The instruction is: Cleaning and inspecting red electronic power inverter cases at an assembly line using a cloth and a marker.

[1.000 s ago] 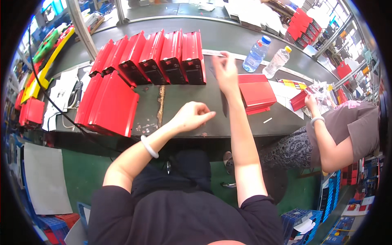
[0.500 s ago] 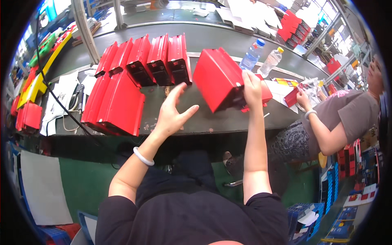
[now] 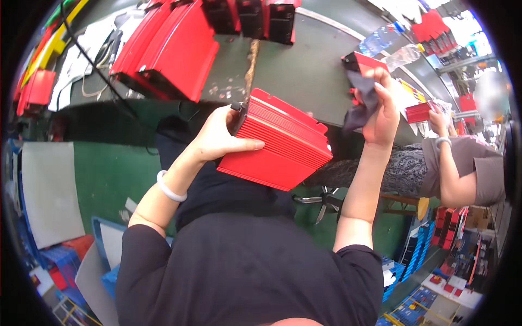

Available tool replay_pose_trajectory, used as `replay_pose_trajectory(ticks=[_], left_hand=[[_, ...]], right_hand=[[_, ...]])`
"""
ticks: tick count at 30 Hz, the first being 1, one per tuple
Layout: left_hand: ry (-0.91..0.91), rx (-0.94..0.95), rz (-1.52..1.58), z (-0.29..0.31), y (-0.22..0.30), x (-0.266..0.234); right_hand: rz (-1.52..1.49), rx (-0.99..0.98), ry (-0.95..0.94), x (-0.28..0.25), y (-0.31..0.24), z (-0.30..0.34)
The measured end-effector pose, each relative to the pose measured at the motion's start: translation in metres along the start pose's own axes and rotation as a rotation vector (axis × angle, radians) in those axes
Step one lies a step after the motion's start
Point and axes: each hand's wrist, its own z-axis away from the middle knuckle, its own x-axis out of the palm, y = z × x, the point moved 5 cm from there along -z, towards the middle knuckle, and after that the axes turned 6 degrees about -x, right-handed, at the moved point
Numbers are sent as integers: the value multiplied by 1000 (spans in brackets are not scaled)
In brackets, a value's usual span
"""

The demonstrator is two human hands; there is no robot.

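Note:
My left hand (image 3: 217, 137) is closed on one end of a red metal box (image 3: 277, 146) with ribbed sides and a black end face, the thumb lying across its ribs. The box is tilted and held in front of my body, off the bench edge. At the right, a dark grey cloth (image 3: 361, 100) hangs from my right hand (image 3: 383, 111), which grips it with the fingers partly curled. Behind the cloth, another red box (image 3: 370, 63) rests on the bench, partly covered from view.
Two large red boxes (image 3: 174, 51) stand at the bench's left, several more (image 3: 253, 16) behind them. Two plastic bottles (image 3: 380, 39) lie toward the far right in view. A co-worker (image 3: 462, 168) at the right holds a small red part (image 3: 417, 112). A black cable (image 3: 81, 49) crosses the left side.
The red box has passed from my right hand to my left and come nearer my body. My right hand now has the dark cloth. The view has tipped downward.

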Motion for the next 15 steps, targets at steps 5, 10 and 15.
replay_pose_trajectory(ticks=[5,10,15], left_hand=[[20,-74,16,33,-28,-4],[45,-152,33,53,-41,-13],[103,-129,27,64,-51,-26]], right_hand=[[42,117,-465,129,46,31],[545,-65,-715,150,89,61],[851,-175,-635,147,78,55]])
